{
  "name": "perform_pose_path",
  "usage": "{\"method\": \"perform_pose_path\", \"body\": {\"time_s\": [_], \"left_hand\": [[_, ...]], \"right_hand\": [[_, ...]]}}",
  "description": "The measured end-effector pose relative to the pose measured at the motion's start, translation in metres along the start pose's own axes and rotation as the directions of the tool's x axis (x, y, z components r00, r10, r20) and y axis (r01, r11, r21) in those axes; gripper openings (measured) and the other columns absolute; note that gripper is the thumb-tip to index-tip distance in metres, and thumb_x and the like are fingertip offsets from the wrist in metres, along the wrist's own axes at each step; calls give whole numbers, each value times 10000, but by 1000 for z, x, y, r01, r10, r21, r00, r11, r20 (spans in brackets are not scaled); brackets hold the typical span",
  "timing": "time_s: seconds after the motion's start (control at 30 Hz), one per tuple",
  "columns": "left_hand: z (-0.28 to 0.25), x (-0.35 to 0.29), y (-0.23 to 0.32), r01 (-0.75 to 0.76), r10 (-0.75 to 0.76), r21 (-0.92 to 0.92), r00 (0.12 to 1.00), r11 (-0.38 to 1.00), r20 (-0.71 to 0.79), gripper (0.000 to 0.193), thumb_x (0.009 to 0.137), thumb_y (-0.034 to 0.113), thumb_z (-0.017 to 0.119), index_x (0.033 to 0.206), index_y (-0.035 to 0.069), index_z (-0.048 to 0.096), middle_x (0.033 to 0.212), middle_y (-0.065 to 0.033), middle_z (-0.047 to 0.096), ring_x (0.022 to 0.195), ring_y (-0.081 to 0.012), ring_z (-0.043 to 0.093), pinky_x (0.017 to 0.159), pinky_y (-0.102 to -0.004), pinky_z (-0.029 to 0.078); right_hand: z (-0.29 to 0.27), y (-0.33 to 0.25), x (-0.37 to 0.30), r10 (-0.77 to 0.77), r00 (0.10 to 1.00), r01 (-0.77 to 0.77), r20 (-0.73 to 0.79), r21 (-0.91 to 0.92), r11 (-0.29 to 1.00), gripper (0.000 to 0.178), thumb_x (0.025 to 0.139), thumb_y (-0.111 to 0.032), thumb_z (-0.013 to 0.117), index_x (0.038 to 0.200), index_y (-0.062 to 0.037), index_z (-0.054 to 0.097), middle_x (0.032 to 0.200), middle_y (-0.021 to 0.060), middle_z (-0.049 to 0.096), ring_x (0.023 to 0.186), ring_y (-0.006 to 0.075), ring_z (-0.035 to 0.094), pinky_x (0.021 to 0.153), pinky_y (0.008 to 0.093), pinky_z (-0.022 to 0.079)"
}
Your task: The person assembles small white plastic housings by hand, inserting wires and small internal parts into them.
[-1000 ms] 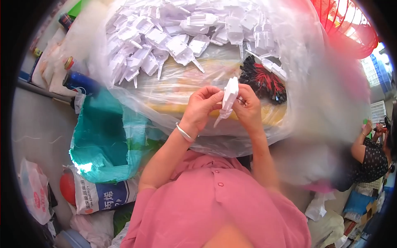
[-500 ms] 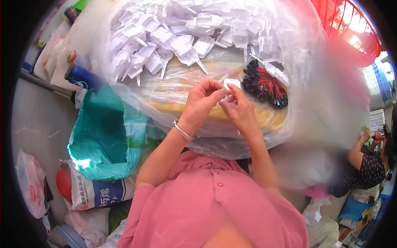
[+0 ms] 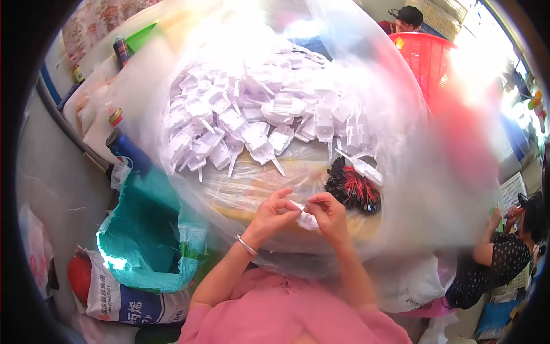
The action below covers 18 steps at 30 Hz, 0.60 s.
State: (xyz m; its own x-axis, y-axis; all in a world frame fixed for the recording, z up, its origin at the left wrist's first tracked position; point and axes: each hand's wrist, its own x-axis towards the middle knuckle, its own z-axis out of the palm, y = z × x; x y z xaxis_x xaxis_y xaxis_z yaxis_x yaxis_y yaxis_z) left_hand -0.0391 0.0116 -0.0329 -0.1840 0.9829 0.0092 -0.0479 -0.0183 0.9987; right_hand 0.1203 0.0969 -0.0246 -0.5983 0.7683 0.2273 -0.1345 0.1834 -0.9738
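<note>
Between the two hands, low over the near part of the clear plastic sheeting [image 3: 238, 186], is a small white plastic piece [image 3: 308, 222]. The left hand [image 3: 268, 221] grasps its edge between thumb and forefinger, the other fingers lifted. The right hand [image 3: 331, 219] has its thumb and forefinger drawn together just over the piece; whether they grip it or something thin, I cannot tell. A silvery bracelet [image 3: 247, 245] circles the left wrist. Just beyond the right hand lies a bundle of black and red wires [image 3: 352, 188], another white piece [image 3: 368, 171] resting across its far side. Farther out spreads a heap of similar white pieces [image 3: 252, 117]. An open teal bag [image 3: 193, 235] stands to the left.
</note>
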Motion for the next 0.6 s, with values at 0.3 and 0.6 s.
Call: {"method": "perform_pose_path", "body": {"time_s": [0.3, 0.6], "left_hand": [[6, 10, 1, -78, 77, 35, 997, 996, 31, 174, 763, 162, 716, 919, 85, 702, 1373, -180, 370, 1276, -255, 366, 992, -350, 331], [2, 10, 1, -89, 81, 64, 990, 994, 114, 96, 726, 111, 715, 798, 49, 698, 1254, -182, 488, 1200, -224, 449, 879, -308, 428]], "right_hand": [[-1, -5, 2, -86, 994, 73, -67, -183, 980, 74, 840, -16, 607, 901, 9, 573, 786, 41, 606, 730, 98, 597, 678, 229, 489], [6, -9, -9, -103, 971, 66, -217, -174, 983, 40, 803, -5, 626, 832, 4, 601, 747, 49, 613, 689, 95, 581, 633, 235, 462]]}}
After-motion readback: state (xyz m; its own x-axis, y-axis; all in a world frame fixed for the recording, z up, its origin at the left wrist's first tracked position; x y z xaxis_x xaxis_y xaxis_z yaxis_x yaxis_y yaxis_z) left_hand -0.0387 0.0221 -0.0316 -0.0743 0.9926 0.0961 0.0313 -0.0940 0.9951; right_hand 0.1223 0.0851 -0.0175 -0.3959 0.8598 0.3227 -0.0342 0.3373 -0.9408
